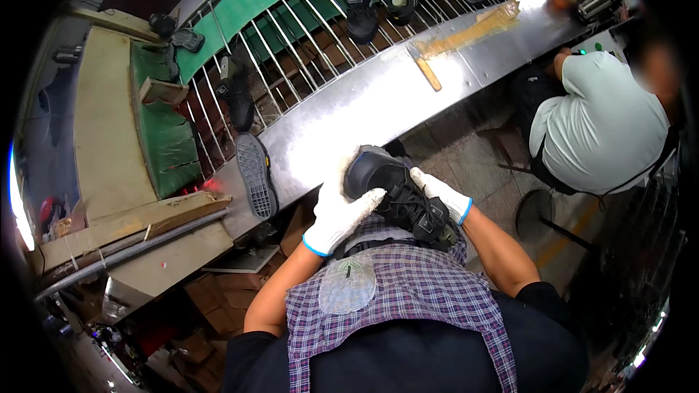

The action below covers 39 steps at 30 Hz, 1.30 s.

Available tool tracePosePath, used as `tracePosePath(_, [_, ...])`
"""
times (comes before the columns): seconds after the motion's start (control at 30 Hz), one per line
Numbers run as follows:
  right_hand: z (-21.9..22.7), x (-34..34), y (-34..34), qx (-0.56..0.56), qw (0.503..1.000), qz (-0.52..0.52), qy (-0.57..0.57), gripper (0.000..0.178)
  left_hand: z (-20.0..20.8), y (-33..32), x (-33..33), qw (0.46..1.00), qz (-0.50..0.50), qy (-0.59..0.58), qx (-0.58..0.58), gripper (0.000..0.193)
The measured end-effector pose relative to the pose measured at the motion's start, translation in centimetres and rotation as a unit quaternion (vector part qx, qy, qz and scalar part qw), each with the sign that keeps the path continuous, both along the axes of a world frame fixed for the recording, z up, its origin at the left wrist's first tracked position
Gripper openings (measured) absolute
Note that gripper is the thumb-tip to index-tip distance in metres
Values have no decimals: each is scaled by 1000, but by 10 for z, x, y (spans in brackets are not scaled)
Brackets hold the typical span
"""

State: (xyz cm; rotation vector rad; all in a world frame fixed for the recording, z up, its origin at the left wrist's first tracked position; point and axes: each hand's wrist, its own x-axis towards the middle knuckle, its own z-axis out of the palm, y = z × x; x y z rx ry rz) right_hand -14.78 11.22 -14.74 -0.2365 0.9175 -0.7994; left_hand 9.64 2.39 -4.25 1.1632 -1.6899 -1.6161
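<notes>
Holding the black lace-up shoe [397,190] between plaid apron [419,270] and metal bench [309,138], we have its long axis slanting from forward-left toe [370,172] to near-right tongue [435,212], left hand [341,207] cupping the toe, right hand [442,193] gripping its right side.

Two hands [341,209], one held shoe [399,190], one hammer [428,72]

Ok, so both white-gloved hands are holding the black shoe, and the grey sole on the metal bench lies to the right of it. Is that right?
Not quite: the side is wrong. In the head view, the grey sole on the metal bench lies to the left of the black shoe.
</notes>
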Motion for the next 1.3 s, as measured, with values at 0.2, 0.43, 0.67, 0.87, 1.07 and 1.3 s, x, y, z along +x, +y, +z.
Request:
tracePosePath(0.2, [-21,-21,-21,-151,976,74,139,72,16,-19,-9,998,2,63,13,91])
tracePosePath(0.43, [43,-35,-127,-133,983,-83,-98,62,139,-117,-53,984,-29,45,-170,101])
tracePosePath(0.67, [128,-31,-184,-295,950,53,89,51,203,-177,-56,964,-90,-60,-244,85])
tracePosePath(0.87, [145,-76,-252,-417,850,173,271,43,159,-182,-18,984,-58,-86,-147,59])
tracePosePath(1.07, [234,-5,-330,-645,627,293,324,64,97,-191,-4,966,4,259,5,70])
tracePosePath(1.3, [261,18,-351,-580,677,331,309,65,42,-76,35,983,161,69,-54,110])
